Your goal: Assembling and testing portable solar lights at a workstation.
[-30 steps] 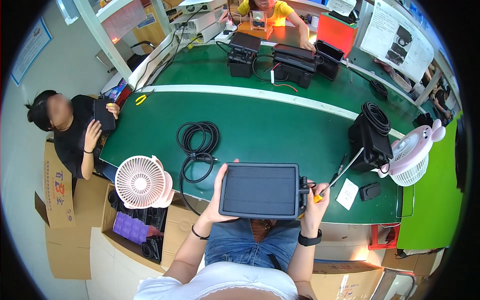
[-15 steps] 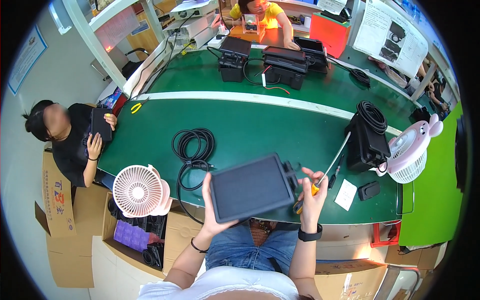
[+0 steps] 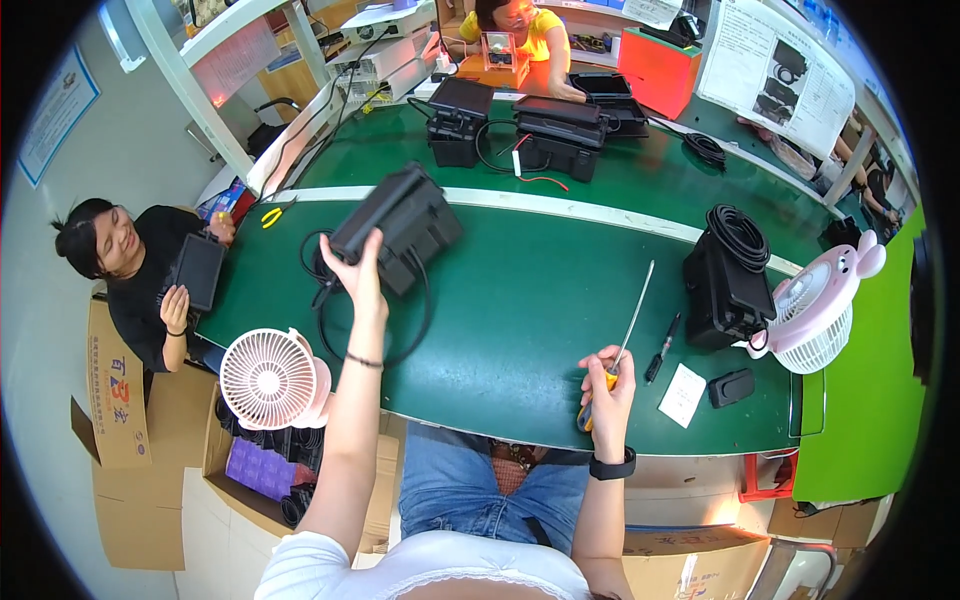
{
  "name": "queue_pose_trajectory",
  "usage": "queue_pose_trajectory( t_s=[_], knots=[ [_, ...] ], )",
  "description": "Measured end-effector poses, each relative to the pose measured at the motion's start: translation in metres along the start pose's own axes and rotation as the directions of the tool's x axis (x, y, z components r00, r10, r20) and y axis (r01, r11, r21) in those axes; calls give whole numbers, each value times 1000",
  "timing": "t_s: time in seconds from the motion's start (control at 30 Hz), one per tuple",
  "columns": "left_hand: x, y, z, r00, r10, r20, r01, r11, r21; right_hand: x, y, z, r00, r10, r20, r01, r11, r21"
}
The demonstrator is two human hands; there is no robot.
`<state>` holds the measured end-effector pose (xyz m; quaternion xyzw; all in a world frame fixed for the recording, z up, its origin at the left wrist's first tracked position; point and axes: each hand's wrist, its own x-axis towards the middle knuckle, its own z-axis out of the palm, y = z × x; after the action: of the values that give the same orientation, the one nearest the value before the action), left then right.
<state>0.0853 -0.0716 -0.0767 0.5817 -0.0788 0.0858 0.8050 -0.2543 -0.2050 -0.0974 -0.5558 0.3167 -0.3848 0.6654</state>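
Observation:
My left hand (image 3: 358,278) grips a black box-shaped device (image 3: 425,235), tilted over the far left part of the green table. A black cable (image 3: 424,325) loops from it down onto the table, and part of the coil is hidden behind my hand. Near the table's front edge my right hand (image 3: 606,392) is closed round the yellow handle of a screwdriver (image 3: 632,325), its long shaft pointing up and away. Right of that hand lie a black marker pen (image 3: 662,348), a white paper slip (image 3: 683,395) and a small black case (image 3: 731,388).
A black box (image 3: 722,290) with coiled cable and a pink fan (image 3: 815,305) stand at the right. Another pink fan (image 3: 268,378) is at the front left. Yellow pliers (image 3: 275,214) lie near a co-worker (image 3: 135,260). Beyond the white divider (image 3: 540,203) sit several black devices (image 3: 560,130).
My left hand has carried the black device away from me to the left and turned it. The right hand, with the screwdriver, has lowered slightly. The co-worker at left has lowered their black panel.

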Motion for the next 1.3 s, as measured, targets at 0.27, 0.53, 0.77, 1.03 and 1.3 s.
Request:
queue_pose_trajectory(
  t_s=[0.27,0.53,0.77,1.03,1.3],
  knots=[
    [91,-29,24,880,-64,-471,-4,990,-141,11,1,-7,999,-40,12,41,983,-179],
    [41,-34,83,839,186,-511,-49,962,269,48,-6,16,930,-289,227,368,715,-594],
    [44,-9,63,720,-690,72,467,406,-785,54,1,10,867,-365,339,496,566,-658],
    [65,-37,196,898,61,435,-191,946,260,54,-1,8,928,-315,201,369,684,-629],
    [124,-67,192,753,228,618,-523,777,351,53,2,7,900,-376,222,426,644,-636]
  ],
)
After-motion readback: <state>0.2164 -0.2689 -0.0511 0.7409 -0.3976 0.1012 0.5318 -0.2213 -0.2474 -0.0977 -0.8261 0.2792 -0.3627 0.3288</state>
